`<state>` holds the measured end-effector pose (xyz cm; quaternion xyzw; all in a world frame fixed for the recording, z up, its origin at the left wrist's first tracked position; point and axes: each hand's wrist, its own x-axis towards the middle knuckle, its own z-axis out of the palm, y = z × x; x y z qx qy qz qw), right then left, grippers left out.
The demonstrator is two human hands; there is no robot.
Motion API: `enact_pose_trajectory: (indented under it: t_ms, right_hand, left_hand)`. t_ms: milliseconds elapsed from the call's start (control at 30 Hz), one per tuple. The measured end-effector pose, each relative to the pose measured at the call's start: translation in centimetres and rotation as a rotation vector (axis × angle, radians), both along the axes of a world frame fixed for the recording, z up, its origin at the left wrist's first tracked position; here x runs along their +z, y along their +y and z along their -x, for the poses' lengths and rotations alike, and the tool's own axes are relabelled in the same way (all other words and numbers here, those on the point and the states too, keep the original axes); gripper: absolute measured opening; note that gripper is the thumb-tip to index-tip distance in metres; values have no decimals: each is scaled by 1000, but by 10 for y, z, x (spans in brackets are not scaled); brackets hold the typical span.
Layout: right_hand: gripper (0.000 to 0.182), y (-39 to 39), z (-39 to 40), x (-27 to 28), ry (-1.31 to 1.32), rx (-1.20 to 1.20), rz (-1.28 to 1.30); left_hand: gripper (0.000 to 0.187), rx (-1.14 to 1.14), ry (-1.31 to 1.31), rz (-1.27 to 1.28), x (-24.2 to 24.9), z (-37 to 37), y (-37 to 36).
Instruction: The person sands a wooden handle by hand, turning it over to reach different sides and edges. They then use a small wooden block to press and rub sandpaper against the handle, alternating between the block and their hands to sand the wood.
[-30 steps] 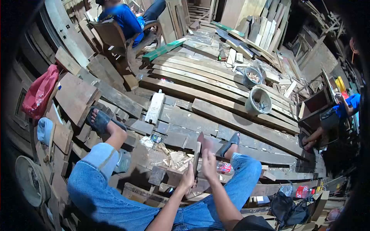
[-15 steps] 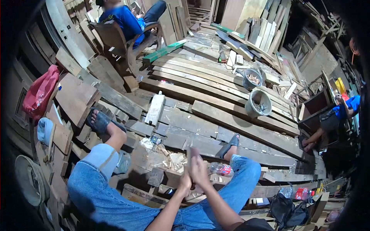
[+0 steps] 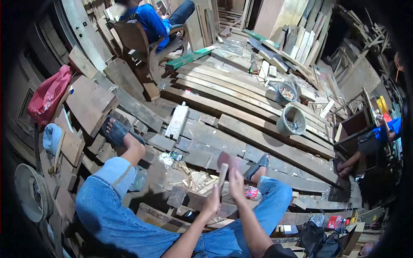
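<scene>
My left hand is closed around a slim wooden stick, which points up and away from me. Just to its right, my right hand holds a reddish-brown sheet of sandpaper, its upper part spread out behind the stick's tip. Both hands are between my knees, above wood scraps on the plank floor. A plastic bottle with a red label lies beside my right wrist.
Long beams lie across the floor ahead. Two buckets, one grey and one with wood bits, stand on them. A person in blue sits in a chair; another person is at right. A white-painted block lies left of centre.
My hands were pressed together around the stick and sandpaper; now they have come apart slightly, the right hand and sandpaper moving right. The view has shifted a little.
</scene>
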<state>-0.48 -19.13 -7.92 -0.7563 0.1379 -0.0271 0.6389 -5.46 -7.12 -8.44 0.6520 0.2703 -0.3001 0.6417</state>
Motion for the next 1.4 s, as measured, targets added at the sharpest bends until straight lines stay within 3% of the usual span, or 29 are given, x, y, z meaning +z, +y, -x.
enact_pose_trajectory:
  t_ms: [33, 100, 167, 233, 300, 367, 400, 500, 567, 600, 633, 700, 767, 800, 900, 967, 1033, 1100, 1133, 1167, 1233, 1267, 1300, 1367, 1400]
  right_hand:
    - [51, -4, 14, -22, 84, 36, 163]
    - [49, 12, 31, -46, -9, 86, -61]
    - [51, 6, 25, -40, 52, 131, -3]
    - [51, 2, 1, -11, 17, -29, -52]
    - [51, 3, -10, 8, -38, -131, -273]
    - [52, 4, -4, -15, -48, -91, -270]
    - [52, 10, 7, -21, -22, -38, -204]
    - [51, 26, 21, -27, 124, 56, -23]
    - [50, 27, 8, -10, 44, -97, -240]
    - [51, 13, -4, -30, 39, -204, -106]
    - [49, 0, -6, -29, 117, -250, -404]
    - [49, -6, 0, -21, 163, -232, -209]
    - [49, 20, 17, -22, -4, -211, -488]
    - [49, 21, 26, -25, 128, -131, -149]
    - [53, 18, 19, -34, 79, -182, -300]
    - [53, 8, -1, -9, -28, -291, -421]
    - [51, 0, -2, -21, -86, -240, -339]
    - [49, 7, 22, -26, 91, -189, -48]
    - [47, 18, 29, -48, -1, -202, -150]
    - [42, 16, 33, -63, 64, -135, -88]
    - [42, 12, 18, -32, 39, -194, -156]
    - [42, 2, 7, -35, 40, -240, -189]
    - [49, 3, -7, -29, -73, -286, -444]
    - [48, 2, -1, -28, 34, -307, -76]
    - [47, 12, 7, -20, 20, -265, -56]
  left_hand:
    - [79, 7, -2, -6, -1, -5, 4]
    - [80, -4, 1, -21, -7, -12, 13]
    - [83, 97, -102, -20, -16, -3, 5]
    - [87, -128, 150, -64, 12, 0, 6]
    - [89, -203, -44, -181, -19, 0, 5]
    - [89, -173, -222, -276, -48, -4, 3]
    - [88, -165, -141, -274, -9, -14, 9]
    - [87, -76, 22, -208, 6, -21, 19]
    - [87, -182, -83, -284, -9, -8, 15]
    - [87, -210, -280, -332, 0, 1, 10]
    - [86, -263, -220, -214, -18, 2, 9]
    - [87, -313, -275, -340, -17, -4, 7]
    - [89, -292, -20, -247, 8, -19, 15]
    - [90, -189, -90, -232, 1, -18, 16]
    - [88, -211, -77, -148, -3, -12, 17]
    - [86, -236, -185, -335, -4, -2, 11]
    - [85, -228, -206, -414, -14, 1, 10]
    - [86, -193, -123, -384, -35, -5, 15]
    - [83, -134, -70, -318, -20, -10, 16]
    - [83, -132, -95, -297, -3, -12, 16]
    - [83, -122, -138, -259, 20, -10, 17]
    - [77, -203, -168, -234, 0, -8, 16]
    - [76, -231, -187, -264, -9, -4, 15]
    - [75, -295, -239, -321, -18, -3, 11]
    - [75, -229, -166, -259, -13, -6, 10]
